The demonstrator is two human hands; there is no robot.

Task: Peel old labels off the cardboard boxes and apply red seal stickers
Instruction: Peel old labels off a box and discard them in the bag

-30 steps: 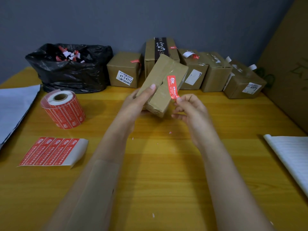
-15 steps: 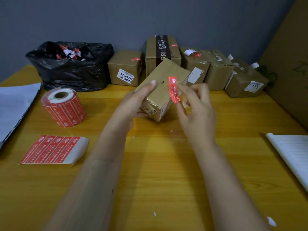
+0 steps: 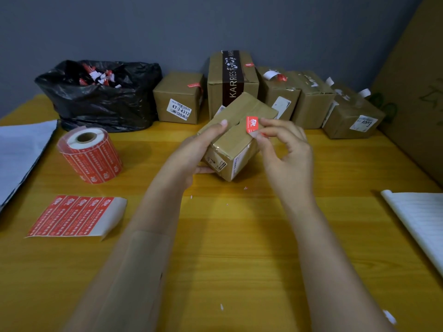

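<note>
Pressing down now, the right hand (image 3: 285,149) pinches the red seal sticker (image 3: 252,123), which a second ago dangled free and has since met the top edge of the cardboard box (image 3: 236,140) (lower half hidden). The left hand (image 3: 191,154) grips that box from nine o'clock on the tabletop (image 3: 215,236), so sealing looks nearly done.

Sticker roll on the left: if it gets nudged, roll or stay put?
The sticker roll stands on its flat end, core hole up, so it would probably slide, not roll. It looks nearly full, so likely weighty enough to stay put. Tipped over, it could roll.
</note>
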